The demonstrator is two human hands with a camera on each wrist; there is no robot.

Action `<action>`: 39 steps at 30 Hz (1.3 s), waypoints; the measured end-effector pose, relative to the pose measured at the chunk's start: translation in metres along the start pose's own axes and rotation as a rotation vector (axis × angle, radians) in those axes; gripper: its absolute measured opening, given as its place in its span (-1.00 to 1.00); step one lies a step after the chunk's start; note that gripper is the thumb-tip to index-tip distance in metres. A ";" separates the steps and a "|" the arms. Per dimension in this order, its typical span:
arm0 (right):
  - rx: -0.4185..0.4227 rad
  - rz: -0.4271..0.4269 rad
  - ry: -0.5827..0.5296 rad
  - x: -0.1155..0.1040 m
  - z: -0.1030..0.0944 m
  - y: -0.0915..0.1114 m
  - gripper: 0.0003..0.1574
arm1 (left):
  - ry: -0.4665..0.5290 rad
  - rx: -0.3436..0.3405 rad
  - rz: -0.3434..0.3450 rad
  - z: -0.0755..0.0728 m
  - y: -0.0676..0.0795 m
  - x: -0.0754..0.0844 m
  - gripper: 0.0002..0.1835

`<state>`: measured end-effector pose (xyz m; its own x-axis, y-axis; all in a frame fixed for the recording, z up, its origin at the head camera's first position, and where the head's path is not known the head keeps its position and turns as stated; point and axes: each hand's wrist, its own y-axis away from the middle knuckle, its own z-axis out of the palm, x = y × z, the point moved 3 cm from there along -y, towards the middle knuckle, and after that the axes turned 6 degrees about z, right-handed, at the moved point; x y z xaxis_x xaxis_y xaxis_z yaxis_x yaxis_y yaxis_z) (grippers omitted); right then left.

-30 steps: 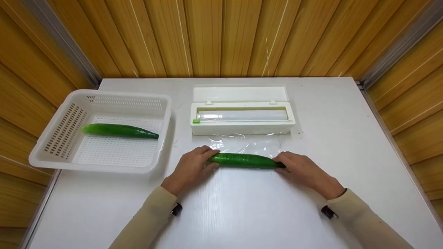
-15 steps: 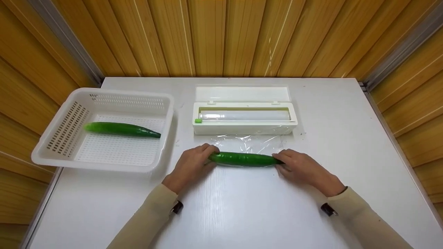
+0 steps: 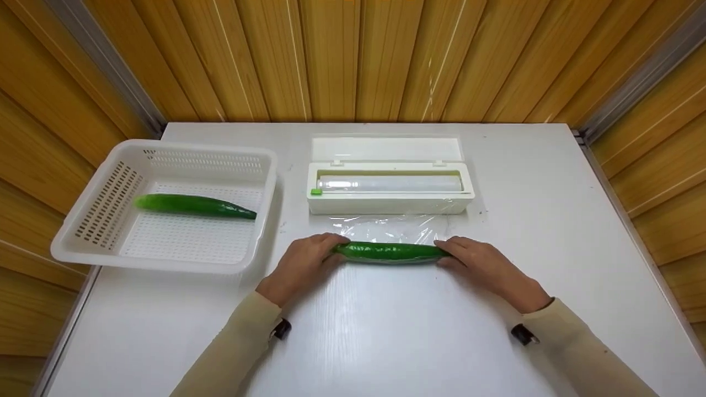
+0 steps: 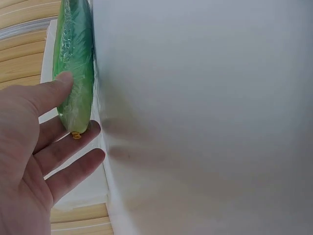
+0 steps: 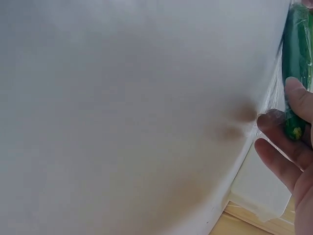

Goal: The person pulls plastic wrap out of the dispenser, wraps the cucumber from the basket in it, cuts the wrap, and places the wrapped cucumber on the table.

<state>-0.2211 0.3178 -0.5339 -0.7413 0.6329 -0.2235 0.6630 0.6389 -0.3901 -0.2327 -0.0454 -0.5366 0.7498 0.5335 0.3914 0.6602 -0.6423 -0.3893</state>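
Observation:
A green cucumber [image 3: 391, 252] lies crosswise in front of the wrap dispenser, with clear film over its skin. My left hand [image 3: 309, 262] grips its paler end; in the left wrist view the thumb presses on the film-covered cucumber [image 4: 77, 73], with fingers behind it. At the darker end, my right hand [image 3: 482, 267] pinches the cucumber [image 5: 296, 63] between thumb and fingers. A sheet of cling film [image 3: 386, 227] stretches from the dispenser [image 3: 389, 206] to the cucumber. The dispenser's lid stands back, showing the film roll [image 3: 391, 183] and a green slider [image 3: 316, 192].
On the left of the white table [image 3: 364, 342] stands a white perforated basket [image 3: 154, 267]. A second cucumber [image 3: 193, 205] lies inside it. Wood-patterned panels [image 3: 331, 60] rise behind the table and at both sides.
Both hands have rolled the cucumber slightly toward the dispenser, and film now shows over its surface. The head view has shifted a little. Basket and dispenser stay in place.

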 end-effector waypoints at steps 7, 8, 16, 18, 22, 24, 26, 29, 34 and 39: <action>-0.018 0.102 -0.075 0.002 0.000 0.002 -0.48 | -0.045 -0.030 -0.029 0.001 -0.001 0.003 -0.58; -0.013 0.114 -0.086 0.002 0.000 0.002 -0.51 | -0.053 -0.030 -0.027 0.002 -0.001 0.003 -0.56; -0.048 0.271 -0.190 0.006 -0.001 0.001 -0.63 | 0.020 0.000 -0.045 0.003 -0.001 0.000 -0.59; -0.070 0.338 -0.227 0.007 0.000 0.001 -0.70 | 0.056 0.000 -0.074 0.003 0.000 -0.001 -0.62; -0.073 0.406 -0.276 0.009 0.001 0.002 -0.82 | 0.079 0.009 -0.106 0.002 0.002 -0.003 -0.71; -0.046 0.380 -0.281 0.009 0.002 0.001 -0.83 | 0.070 0.013 -0.105 0.003 0.002 -0.002 -0.74; -0.014 0.342 -0.272 0.009 0.003 0.001 -0.81 | 0.045 0.011 -0.110 0.003 0.001 -0.001 -0.75; 0.016 0.297 -0.232 0.008 0.004 -0.001 -0.82 | 0.008 -0.001 -0.121 0.005 0.000 0.001 -0.76; -0.020 0.357 -0.188 0.007 0.003 -0.006 -0.89 | -0.055 -0.038 -0.134 0.006 -0.001 0.004 -0.64; -0.095 0.494 -0.202 0.007 0.003 -0.008 -0.96 | -0.069 -0.025 -0.112 0.005 -0.001 0.003 -0.57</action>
<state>-0.2320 0.3161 -0.5356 -0.3376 0.7772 -0.5310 0.9374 0.3291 -0.1142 -0.2314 -0.0403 -0.5394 0.6732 0.6386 0.3728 0.7394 -0.5895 -0.3252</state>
